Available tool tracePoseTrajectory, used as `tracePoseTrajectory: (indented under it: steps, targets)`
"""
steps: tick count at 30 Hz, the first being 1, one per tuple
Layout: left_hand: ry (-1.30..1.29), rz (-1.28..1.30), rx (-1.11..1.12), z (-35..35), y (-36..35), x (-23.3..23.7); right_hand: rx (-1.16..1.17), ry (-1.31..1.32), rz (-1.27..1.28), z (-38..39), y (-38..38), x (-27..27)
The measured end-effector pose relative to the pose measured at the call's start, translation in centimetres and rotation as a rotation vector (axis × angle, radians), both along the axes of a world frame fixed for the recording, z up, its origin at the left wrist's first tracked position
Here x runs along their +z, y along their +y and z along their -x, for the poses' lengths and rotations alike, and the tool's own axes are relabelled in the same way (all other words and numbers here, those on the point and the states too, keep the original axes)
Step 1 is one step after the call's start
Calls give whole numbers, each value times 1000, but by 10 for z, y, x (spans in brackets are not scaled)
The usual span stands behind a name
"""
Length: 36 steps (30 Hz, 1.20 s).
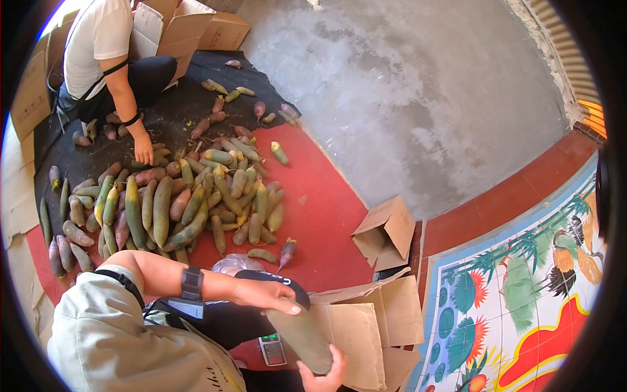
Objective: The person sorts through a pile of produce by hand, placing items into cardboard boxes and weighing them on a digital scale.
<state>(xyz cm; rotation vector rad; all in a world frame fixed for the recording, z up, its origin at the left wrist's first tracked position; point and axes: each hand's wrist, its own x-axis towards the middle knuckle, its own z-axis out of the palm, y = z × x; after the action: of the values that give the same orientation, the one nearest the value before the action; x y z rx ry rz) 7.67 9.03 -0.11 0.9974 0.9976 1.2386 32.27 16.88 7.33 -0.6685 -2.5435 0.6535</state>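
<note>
My left hand [269, 295], on the arm with a dark wristwatch [192, 283], grips the upper end of a large, thick green radish [302, 334]. Around its lower end curl the fingers of my right hand [326, 372]. The radish is tilted in front of my lap, beside an open cardboard box [353, 326]. Partly hidden beneath it is a digital scale [273, 351] with a lit display. A big pile of green and purplish radishes [163, 202] spreads over the floor beyond my left arm. One purple radish [286, 252] lies near my knee.
Across the pile a co-worker [98, 39] crouches, one hand [144, 149] touching the radishes. Cardboard boxes [186, 29] stand behind them. Black cloth [215, 65] and a red mat [313, 196] cover the floor. A small carton [385, 230] stands near painted tiles [509, 287].
</note>
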Motion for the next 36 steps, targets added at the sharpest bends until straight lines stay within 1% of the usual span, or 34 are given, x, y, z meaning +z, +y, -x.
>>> tracePoseTrajectory:
  steps: [2, 3, 5, 6, 7, 8, 9, 10, 11, 12, 13, 14, 15, 16, 17, 18, 19, 21, 22, 23, 25, 26, 27, 28, 29, 31, 33, 35, 36]
  targets:
    - [-9, -107, -16, -1, 2, 9, -74, 64, -116, -8, 3, 8]
    - [-11, -104, -17, 4, 1, 10, -115, 107, -141, -11, 6, 11]
    - [-115, -103, 75, 14, -1, 10, -198, 217, -225, -16, 13, 23]
    - [-31, -84, 141, 26, -1, -2, -268, 225, -288, -18, 15, 34]
    - [140, -48, 267, 36, -5, -10, -337, 234, -352, -17, 19, 46]
    - [354, -57, 379, 50, -8, -26, -398, 273, -412, -21, 28, 49]
    - [621, -32, 540, 63, -13, -55, -460, 310, -472, -28, 39, 50]
    - [705, 61, 622, 76, -22, -74, -459, 304, -467, -38, 55, 46]
    - [711, 124, 684, 87, -36, -88, -527, 348, -554, -49, 75, 36]
    - [687, 239, 734, 97, -49, -108, -594, 392, -643, -55, 86, 31]
    - [784, 360, 793, 104, -65, -118, -594, 386, -638, -51, 87, 34]
    - [773, 528, 795, 112, -79, -127, -658, 298, -653, -44, 84, 41]
    - [710, 633, 835, 121, -93, -153, -718, 209, -667, -40, 85, 45]
    - [883, 619, 937, 126, -108, -178, -713, 206, -663, -41, 92, 43]
    - [1040, 628, 1000, 134, -123, -209, -757, 244, -553, -44, 102, 39]
    - [1072, 743, 1025, 135, -135, -214, -799, 278, -443, -46, 109, 38]
    - [1101, 802, 1053, 136, -147, -217, -796, 272, -437, -44, 114, 40]
    - [1119, 982, 1069, 135, -165, -223, -799, 92, -292, -40, 121, 46]
    - [1118, 993, 1065, 134, -170, -227, -855, 22, -196, -38, 125, 43]
    - [1092, 1061, 1069, 133, -177, -233, -845, 13, -191, -36, 129, 42]
    - [1060, 1151, 1074, 129, -190, -243, -867, -254, -107, -31, 137, 38]
    - [1021, 1158, 1068, 128, -194, -249, -855, -265, -103, -33, 144, 36]
    - [985, 1160, 1060, 127, -197, -255, -792, -286, -72, -39, 151, 33]
    - [1004, 1152, 1071, 126, -197, -256, -730, -306, -41, -43, 156, 31]
    - [1005, 1162, 1065, 124, -197, -255, -727, -313, -36, -46, 161, 29]
    - [1030, 1226, 1048, 122, -187, -251, -656, -322, 61, -52, 169, 27]
    - [1020, 1251, 1033, 120, -180, -247, -606, -317, 64, -67, 185, 16]
    - [1008, 1252, 949, 119, -176, -247, -555, -311, 71, -83, 203, 1]
    - [1004, 1266, 933, 118, -175, -246, -515, -267, 68, -92, 212, -5]
